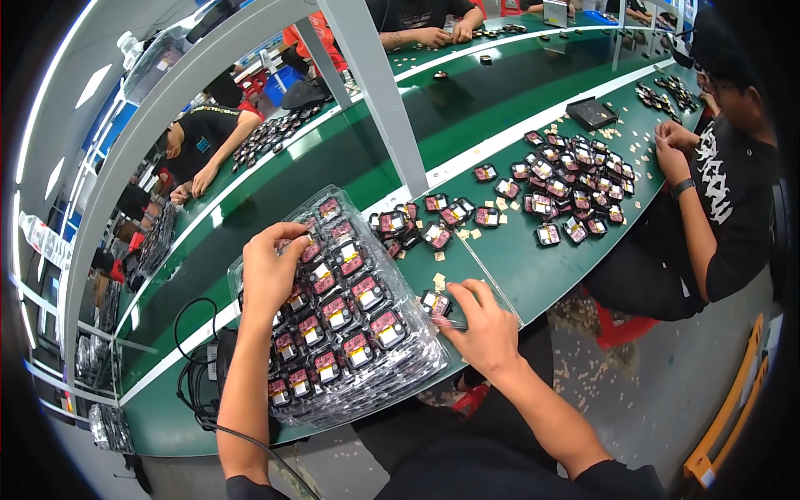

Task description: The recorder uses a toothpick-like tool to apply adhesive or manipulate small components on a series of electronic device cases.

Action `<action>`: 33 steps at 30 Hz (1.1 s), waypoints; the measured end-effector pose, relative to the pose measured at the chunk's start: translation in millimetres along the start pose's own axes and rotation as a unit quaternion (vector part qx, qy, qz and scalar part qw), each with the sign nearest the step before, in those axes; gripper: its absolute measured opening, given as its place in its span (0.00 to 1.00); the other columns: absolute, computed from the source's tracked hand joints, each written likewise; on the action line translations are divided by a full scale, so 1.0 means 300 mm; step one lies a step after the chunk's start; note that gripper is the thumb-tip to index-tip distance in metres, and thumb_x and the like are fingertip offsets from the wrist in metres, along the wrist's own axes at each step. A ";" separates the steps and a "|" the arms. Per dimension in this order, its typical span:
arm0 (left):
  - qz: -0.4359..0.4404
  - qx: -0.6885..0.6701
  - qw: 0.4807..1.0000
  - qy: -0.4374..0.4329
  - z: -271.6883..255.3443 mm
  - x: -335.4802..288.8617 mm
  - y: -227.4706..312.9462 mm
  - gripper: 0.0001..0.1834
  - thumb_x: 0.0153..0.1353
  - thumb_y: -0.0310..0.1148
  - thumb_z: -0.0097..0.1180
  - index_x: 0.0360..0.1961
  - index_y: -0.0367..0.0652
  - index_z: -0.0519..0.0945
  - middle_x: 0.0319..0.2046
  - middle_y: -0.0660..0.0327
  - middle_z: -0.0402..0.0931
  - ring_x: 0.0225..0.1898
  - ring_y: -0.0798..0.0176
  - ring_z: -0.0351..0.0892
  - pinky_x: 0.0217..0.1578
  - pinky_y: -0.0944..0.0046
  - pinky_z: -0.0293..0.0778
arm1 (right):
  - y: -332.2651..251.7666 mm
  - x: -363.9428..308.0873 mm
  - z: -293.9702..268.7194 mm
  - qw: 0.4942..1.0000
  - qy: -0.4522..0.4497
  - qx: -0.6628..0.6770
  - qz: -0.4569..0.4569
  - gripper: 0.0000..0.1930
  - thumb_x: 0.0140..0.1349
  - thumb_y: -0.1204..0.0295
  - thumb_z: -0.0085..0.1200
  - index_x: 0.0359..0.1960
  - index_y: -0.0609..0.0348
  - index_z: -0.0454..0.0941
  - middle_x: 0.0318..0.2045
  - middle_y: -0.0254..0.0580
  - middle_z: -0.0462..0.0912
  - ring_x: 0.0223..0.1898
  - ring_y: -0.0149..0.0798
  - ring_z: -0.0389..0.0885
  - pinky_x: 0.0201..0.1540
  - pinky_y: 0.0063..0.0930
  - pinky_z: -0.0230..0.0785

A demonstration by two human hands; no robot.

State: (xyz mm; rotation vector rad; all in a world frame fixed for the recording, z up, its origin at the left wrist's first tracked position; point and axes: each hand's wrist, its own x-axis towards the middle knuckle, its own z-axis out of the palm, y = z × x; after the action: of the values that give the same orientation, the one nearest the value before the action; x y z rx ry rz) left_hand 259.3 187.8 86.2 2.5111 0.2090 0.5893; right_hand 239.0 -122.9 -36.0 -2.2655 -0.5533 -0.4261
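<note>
Right hand [487, 335] grasps a black module [434, 305]

It pinches the piece near the desk's [537, 287] front edge. Just left, stacked clear trays [421, 360] hold similar modules; the left hand [271, 271] touches one toward their far edge, grip unclear. Farther right, a heap of modules [575, 179] lies loose. Across the green belt [467, 104], a co-worker [204, 142] leans forward.

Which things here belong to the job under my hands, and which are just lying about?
In the job:
clear trays, stacked, under your left hand
small black devices in the top tray
loose device at your right hand

Seemingly just lying about:
pale scraps on the bench
looped black cable beside the trays
black box farther along
</note>
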 end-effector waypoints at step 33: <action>0.311 0.007 0.947 0.083 -0.075 -0.259 0.289 0.17 0.49 0.22 0.74 0.42 0.36 0.83 0.42 0.53 0.84 0.43 0.49 0.85 0.44 0.55 0.80 | -0.067 -0.084 -0.264 0.963 0.085 0.242 -0.088 0.17 0.47 0.71 0.80 0.38 0.60 0.86 0.41 0.48 0.89 0.36 0.43 0.91 0.35 0.29 0.84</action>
State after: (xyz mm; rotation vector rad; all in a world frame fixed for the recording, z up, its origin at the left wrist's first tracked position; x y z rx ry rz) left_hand 181.9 105.2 122.0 2.5220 -0.5456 1.0456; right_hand 196.8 -175.2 16.8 -1.7026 -0.6878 -0.5061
